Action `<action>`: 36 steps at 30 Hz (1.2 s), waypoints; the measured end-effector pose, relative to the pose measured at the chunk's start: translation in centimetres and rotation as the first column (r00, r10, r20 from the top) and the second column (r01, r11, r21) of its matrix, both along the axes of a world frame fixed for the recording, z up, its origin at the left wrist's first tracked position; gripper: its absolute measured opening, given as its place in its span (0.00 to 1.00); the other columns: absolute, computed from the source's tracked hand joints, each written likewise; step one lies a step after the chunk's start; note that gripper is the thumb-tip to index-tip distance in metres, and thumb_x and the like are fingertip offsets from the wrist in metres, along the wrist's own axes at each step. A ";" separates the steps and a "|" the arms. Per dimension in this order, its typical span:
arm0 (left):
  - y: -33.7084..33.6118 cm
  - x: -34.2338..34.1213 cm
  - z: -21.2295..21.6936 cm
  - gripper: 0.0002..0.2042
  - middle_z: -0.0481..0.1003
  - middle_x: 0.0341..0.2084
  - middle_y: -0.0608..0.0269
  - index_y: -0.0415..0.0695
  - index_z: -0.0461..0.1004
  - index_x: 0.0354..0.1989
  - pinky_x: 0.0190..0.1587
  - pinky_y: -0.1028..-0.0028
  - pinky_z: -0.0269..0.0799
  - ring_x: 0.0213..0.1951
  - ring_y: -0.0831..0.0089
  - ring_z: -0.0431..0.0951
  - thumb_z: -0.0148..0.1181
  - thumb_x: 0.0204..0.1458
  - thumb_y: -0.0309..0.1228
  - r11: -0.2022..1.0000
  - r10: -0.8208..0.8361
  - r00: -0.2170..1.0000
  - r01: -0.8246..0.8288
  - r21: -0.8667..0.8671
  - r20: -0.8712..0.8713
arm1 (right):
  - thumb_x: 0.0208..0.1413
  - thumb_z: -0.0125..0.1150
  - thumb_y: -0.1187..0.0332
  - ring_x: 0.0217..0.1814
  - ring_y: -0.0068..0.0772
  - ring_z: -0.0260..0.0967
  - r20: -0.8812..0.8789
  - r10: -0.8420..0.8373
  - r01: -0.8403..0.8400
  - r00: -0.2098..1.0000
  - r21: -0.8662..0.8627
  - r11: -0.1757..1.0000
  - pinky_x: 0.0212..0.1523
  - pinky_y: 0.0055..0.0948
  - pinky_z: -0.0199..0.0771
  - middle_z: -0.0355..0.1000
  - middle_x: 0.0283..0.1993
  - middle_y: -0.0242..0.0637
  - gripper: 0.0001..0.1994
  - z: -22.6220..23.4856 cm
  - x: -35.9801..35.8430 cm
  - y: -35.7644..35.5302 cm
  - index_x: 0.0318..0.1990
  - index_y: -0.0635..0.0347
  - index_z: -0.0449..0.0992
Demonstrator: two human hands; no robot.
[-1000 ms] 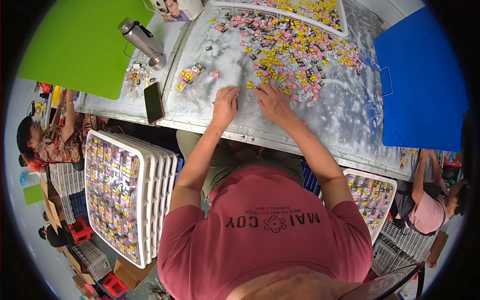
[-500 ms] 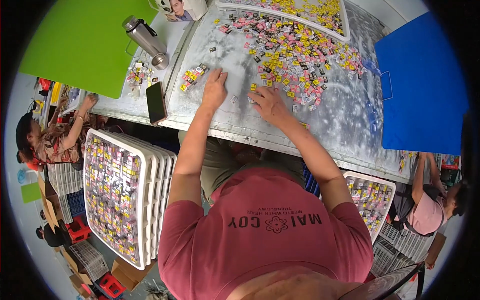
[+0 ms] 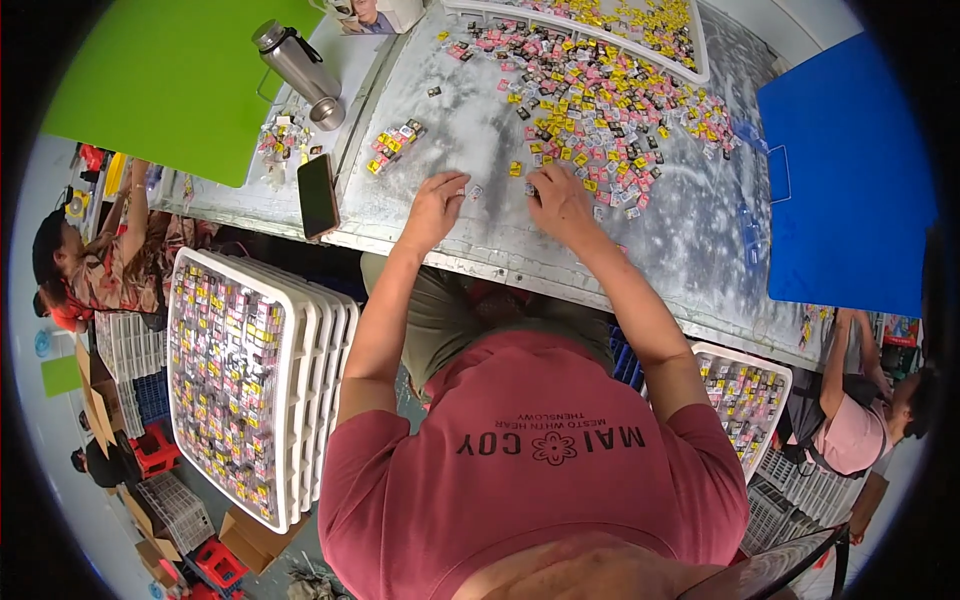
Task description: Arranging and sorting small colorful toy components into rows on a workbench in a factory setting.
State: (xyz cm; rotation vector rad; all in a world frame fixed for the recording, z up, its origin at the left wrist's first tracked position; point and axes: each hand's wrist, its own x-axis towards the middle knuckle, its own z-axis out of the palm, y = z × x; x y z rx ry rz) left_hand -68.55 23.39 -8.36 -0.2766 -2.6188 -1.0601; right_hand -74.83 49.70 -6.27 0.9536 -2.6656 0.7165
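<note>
My left hand (image 3: 436,206) rests on the grey tabletop (image 3: 480,120), fingers curled, with its tips at a couple of small loose pieces (image 3: 472,190). My right hand (image 3: 560,205) lies beside it, fingers bent down on the near edge of a wide scatter of small pink, yellow and black pieces (image 3: 610,100). A short row of the same pieces (image 3: 395,145) lies to the left of my left hand. Whether either hand pinches a piece is hidden by the fingers.
A black phone (image 3: 318,195) and a metal bottle (image 3: 295,62) sit left, by a green board (image 3: 170,80). A blue board (image 3: 850,170) lies right. White trays of pieces stand at far top (image 3: 700,70), lower left (image 3: 300,400) and lower right (image 3: 775,370). Other people sit at both sides.
My left hand reached out along the table, then drew back toward me. My right hand stayed at the edge of the pile, shifting slightly right.
</note>
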 end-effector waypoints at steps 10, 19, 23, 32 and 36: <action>0.8 -0.3 -0.3 0.21 0.78 0.49 0.56 0.43 0.81 0.54 0.43 0.69 0.78 0.45 0.63 0.79 0.71 0.48 0.20 0.998 -0.062 0.996 0.061 -0.022 -0.062 | 0.50 0.66 0.70 0.55 0.44 0.70 -0.032 0.143 -0.143 0.989 -0.004 0.990 0.56 0.50 0.68 0.74 0.54 0.37 0.17 -0.9 -1.1 -2.6 0.49 0.58 0.79; 3.0 -0.6 -0.1 0.21 0.78 0.46 0.56 0.41 0.81 0.53 0.40 0.69 0.77 0.37 0.64 0.79 0.74 0.47 0.24 0.996 -0.072 0.997 0.072 0.062 -0.001 | 0.48 0.64 0.72 0.57 0.47 0.71 0.038 0.117 -0.113 0.992 -0.092 0.989 0.57 0.47 0.71 0.76 0.52 0.38 0.19 0.0 -0.6 1.3 0.51 0.59 0.81; 4.0 -1.3 0.1 0.22 0.77 0.46 0.56 0.40 0.81 0.53 0.42 0.68 0.77 0.40 0.62 0.79 0.73 0.47 0.24 0.992 -0.092 0.993 0.086 0.088 0.068 | 0.47 0.65 0.75 0.51 0.49 0.74 0.108 0.131 -0.124 0.985 -0.072 0.990 0.54 0.45 0.74 0.76 0.49 0.42 0.18 -0.4 -0.9 1.6 0.49 0.60 0.81; 4.7 -1.6 1.2 0.20 0.77 0.47 0.56 0.42 0.82 0.50 0.53 0.63 0.75 0.50 0.56 0.76 0.73 0.45 0.25 0.983 -0.180 0.979 0.177 0.047 0.099 | 0.48 0.65 0.77 0.50 0.50 0.74 0.169 0.217 -0.187 0.962 -0.176 0.966 0.53 0.43 0.75 0.74 0.45 0.43 0.16 -0.4 -0.4 1.1 0.47 0.62 0.80; 4.9 -1.5 1.4 0.17 0.77 0.43 0.55 0.41 0.82 0.49 0.46 0.66 0.76 0.43 0.61 0.78 0.71 0.49 0.25 0.980 -0.129 0.981 0.104 0.171 0.142 | 0.49 0.67 0.75 0.50 0.50 0.74 0.194 0.204 -0.160 0.959 -0.219 0.963 0.54 0.43 0.75 0.74 0.47 0.43 0.17 -0.4 -0.2 1.7 0.49 0.62 0.79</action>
